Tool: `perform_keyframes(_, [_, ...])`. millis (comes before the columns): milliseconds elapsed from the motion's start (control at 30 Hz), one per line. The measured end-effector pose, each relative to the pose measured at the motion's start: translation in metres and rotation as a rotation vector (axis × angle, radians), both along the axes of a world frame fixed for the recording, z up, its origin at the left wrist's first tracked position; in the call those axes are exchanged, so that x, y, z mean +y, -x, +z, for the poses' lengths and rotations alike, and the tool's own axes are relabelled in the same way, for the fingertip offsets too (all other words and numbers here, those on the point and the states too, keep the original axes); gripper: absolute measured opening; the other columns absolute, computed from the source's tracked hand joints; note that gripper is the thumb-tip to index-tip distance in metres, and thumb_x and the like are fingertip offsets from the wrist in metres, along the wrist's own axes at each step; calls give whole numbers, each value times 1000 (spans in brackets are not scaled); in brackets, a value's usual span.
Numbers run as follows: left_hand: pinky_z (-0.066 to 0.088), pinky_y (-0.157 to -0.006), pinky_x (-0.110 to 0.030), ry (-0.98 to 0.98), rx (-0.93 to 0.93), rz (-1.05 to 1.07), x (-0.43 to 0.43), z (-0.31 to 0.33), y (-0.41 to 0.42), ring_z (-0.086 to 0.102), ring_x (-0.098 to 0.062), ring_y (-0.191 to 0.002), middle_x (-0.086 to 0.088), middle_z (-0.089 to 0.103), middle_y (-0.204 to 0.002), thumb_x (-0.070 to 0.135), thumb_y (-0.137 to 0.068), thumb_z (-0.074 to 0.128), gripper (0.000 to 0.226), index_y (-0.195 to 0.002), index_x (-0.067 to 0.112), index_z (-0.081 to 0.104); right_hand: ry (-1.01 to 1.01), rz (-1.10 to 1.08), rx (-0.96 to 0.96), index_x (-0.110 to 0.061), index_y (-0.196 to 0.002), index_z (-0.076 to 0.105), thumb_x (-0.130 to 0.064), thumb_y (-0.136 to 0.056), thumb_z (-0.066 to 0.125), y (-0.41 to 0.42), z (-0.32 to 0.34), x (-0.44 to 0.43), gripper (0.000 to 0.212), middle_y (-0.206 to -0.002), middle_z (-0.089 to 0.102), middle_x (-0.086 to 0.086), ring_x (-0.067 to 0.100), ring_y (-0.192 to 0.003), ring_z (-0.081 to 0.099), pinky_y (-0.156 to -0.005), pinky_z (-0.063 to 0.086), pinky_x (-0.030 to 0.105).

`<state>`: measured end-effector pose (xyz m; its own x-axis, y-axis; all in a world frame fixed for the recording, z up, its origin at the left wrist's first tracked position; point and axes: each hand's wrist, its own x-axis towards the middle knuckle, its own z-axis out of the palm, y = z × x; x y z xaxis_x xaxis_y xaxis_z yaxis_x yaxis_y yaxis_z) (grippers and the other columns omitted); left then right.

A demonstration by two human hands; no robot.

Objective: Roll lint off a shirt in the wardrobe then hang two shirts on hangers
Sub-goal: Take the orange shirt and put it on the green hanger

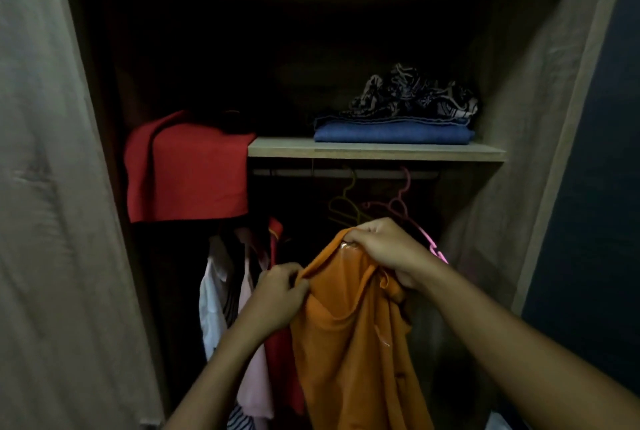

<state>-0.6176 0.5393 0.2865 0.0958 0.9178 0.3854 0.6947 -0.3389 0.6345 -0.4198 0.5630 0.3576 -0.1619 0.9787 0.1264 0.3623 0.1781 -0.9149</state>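
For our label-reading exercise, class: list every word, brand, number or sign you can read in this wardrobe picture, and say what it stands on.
None can be read.
The orange shirt, gripped by the left hand and right hand, shows no legible print or tag; the shiny patch near its top is too dim to tell.
The red cloth, folded blue garment, patterned cloth and pink hanger bear no visible lettering.

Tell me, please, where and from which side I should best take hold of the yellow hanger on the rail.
I'd take the yellow hanger by its bare neck just under the hook, coming from the front and below: the shelf sits close above the rail, and the pink hanger crowds its right.
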Motion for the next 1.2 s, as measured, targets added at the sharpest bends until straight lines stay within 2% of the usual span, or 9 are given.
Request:
perform_keyframes(100, [34, -56, -31, 95, -283, 27, 6, -7, 10, 40, -11, -49, -2, 42, -56, 20, -97, 52, 30, -71, 6, 54, 47, -57, 99, -1, -83, 73, -30, -87, 58, -14, -11, 9, 33, -78, 72, 20, 26, -70, 65, -70, 51, 34])
perform_keyframes(167, [33, -62, -33, 84, -391, 32, 5, -5, 11, 41, -12, -57, -4, 40, -64, 29, -98, 47, 38, -75, -1, 52, 78, -76, 144, -7, -71, 71, -27, -87, 50, -18, -20, 14, 33, -71, 67, 14, 24, -67, 61, -70, 49, 35])
perform_keyframes(333, [29, -58, -32, -3, -440, -29, 10, 16, -3, 36, -13, -55, -3, 34, -60, 19, -99, 44, 34, -65, 16, 42, -30, -156, -141, -7, -69, 73, -25, -85, 56, -15, -35, 37, 29, -56, 58, 6, 15, -52, 53, -58, 41, 30])
perform_keyframes(467, [33, -53, -29, -22, -380, -29, 20, 27, -14, 40, -10, -48, 4, 40, -51, 16, -96, 50, 39, -57, 20, 46, -185, -290, -213, -16, -89, 72, -30, -86, 65, -6, -27, 74, 16, -88, 71, 3, 19, -85, 65, -78, 52, 31])
perform_keyframes(533, [35, -50, -26, -26, -353, -15, 25, 31, -17, 41, -6, -45, 8, 42, -47, 15, -94, 52, 43, -53, 22, 46, -203, -391, -307, -15, -100, 69, -37, -86, 65, 1, -23, 95, 27, -103, 69, 7, 27, -100, 64, -89, 53, 37])
perform_keyframes(667, [37, -51, -26, -14, -273, 51, 31, 36, -13, 43, -4, -43, 6, 47, -49, 16, -93, 54, 39, -54, 18, 49, 0, -371, -649, -8, -124, 60, -38, -98, 47, 9, -15, 123, 42, -130, 58, 16, 34, -123, 53, -105, 41, 42])
perform_keyframes(800, [39, -55, -28, 60, -286, 122, 36, 40, 1, 48, -12, -48, 2, 51, -51, 23, -91, 57, 36, -56, 17, 51, 207, -229, -806, -5, -140, 46, -30, -105, 34, 12, -8, 133, 45, -145, 45, 18, 34, -134, 43, -112, 34, 41])
perform_keyframes(1067, [37, -55, -30, 67, -226, 103, 36, 52, 21, 47, -13, -52, -2, 50, -56, 34, -92, 62, 42, -66, 1, 60, 168, -243, -662, 2, -142, 41, -12, -107, 25, 22, -11, 145, 42, -149, 42, 19, 32, -137, 41, -110, 32, 37])
perform_keyframes(1200, [37, -54, -29, 22, -103, 76, 29, 52, 20, 44, -9, -49, 3, 46, -54, 37, -95, 58, 42, -60, 14, 52, 16, -325, -454, 5, -132, 52, -6, -104, 30, 25, -3, 128, 37, -138, 53, 21, 33, -128, 52, -103, 41, 36])
